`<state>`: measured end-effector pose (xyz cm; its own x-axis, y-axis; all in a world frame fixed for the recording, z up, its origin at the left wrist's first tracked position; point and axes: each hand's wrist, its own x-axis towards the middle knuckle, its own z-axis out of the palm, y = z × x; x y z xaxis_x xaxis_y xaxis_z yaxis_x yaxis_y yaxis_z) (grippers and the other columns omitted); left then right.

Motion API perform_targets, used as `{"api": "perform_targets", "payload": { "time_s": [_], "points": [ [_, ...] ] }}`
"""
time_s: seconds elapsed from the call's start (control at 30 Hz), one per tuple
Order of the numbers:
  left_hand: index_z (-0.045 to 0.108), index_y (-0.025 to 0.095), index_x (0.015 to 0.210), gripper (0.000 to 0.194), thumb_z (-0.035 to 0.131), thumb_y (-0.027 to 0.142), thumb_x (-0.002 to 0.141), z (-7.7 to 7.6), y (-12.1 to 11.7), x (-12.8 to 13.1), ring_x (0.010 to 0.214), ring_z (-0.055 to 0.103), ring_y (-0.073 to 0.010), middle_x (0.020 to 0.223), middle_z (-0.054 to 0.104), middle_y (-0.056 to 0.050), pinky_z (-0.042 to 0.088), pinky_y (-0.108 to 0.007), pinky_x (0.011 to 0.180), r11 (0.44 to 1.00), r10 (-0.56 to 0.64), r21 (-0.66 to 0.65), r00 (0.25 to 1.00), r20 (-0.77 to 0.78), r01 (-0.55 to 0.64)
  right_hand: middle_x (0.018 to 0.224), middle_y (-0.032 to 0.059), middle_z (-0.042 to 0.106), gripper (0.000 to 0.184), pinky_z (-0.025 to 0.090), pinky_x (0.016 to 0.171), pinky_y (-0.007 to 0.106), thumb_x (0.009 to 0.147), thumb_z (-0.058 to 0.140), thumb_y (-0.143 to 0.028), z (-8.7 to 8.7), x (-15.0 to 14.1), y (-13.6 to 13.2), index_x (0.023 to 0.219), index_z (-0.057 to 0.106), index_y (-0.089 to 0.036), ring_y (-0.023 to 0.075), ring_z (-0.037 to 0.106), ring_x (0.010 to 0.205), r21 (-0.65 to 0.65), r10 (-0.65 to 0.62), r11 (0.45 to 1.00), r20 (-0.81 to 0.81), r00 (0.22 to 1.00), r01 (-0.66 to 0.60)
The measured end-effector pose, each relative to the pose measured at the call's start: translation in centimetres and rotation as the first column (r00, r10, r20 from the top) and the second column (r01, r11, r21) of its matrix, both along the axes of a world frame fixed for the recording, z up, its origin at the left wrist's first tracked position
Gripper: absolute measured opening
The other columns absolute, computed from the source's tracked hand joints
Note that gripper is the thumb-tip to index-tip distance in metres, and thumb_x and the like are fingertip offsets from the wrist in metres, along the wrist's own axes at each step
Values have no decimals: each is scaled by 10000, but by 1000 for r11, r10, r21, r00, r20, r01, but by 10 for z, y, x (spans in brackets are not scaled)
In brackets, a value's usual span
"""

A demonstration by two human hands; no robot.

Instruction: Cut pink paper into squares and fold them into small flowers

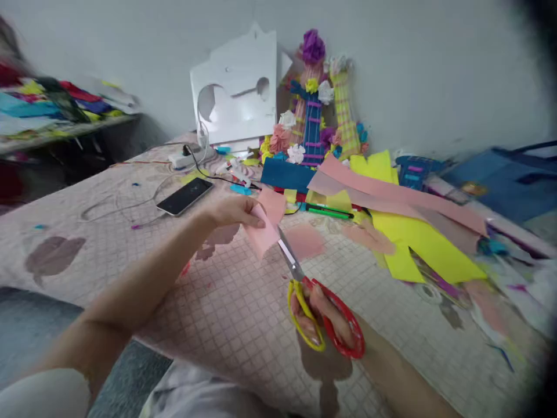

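Left hand (237, 210): thumb and fingers pinch the pink paper (270, 235); a firm, flat grip, clear of the blades, should steady it.
Right hand (328, 313): fingers sit in the red and yellow loops of the scissors (295, 270); small, even squeezes would give the cleanest line.
Pink paper: raised above the table (195, 325), between its near edge and the piled far edge; best turned into the blades rather than twisting the wrist.
Blades: at the paper's edge nearest the right hand; bite depth cannot be told.
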<state>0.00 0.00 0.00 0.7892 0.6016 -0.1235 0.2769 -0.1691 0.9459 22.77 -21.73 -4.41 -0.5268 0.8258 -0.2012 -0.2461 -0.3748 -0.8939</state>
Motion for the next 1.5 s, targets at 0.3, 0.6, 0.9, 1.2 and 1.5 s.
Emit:
{"api": "perform_targets", "payload": {
  "time_s": [0.3, 0.6, 0.9, 1.2, 1.5],
  "points": [
    [675, 133, 751, 217, 773, 297, 648, 2, -1, -1, 659, 572, -96, 737, 649, -12, 449, -203, 613, 999, -4, -51, 999, 41, 6, 537, -65, 416, 548, 318, 386, 179, 791, 448, -714, 7, 1, 1, 804, 499, -168, 42, 348, 389, -93, -33, 995, 32, 999, 36],
    [656, 140, 759, 199, 768, 263, 650, 5, -1, -2, 617, 553, -89, 673, 627, 6, 426, -194, 592, 996, -1, -89, 998, 56, 6, 511, -74, 382, 533, 289, 383, 176, 811, 433, -700, 15, 1, -1, 797, 494, -171, 44, 337, 391, -27, -32, 999, 102, 994, 35],
    [655, 125, 767, 235, 756, 311, 663, 4, 1, -4, 637, 547, -98, 700, 618, -10, 426, -204, 587, 1000, 7, -13, 1000, 16, -7, 531, -67, 394, 565, 321, 403, 183, 805, 417, -719, 14, 2, 0, 829, 512, -162, 48, 352, 405, -37, 9, 999, 56, 998, -7],
    [671, 136, 793, 258, 745, 353, 676, 8, -7, -1, 677, 567, -114, 740, 641, -21, 426, -213, 599, 998, -34, 45, 999, -13, 35, 560, -44, 426, 623, 353, 441, 206, 767, 422, -758, 16, 0, 3, 838, 521, -147, 64, 395, 437, -77, 83, 993, -62, 995, -88],
    [670, 133, 763, 247, 737, 352, 669, 13, -14, 5, 634, 520, -95, 690, 596, 0, 384, -200, 569, 991, -64, 119, 997, -32, 67, 547, -44, 430, 626, 342, 431, 198, 788, 379, -755, 11, 3, 2, 828, 524, -148, 64, 401, 428, -98, 63, 993, -77, 995, -71]
  ]
}}
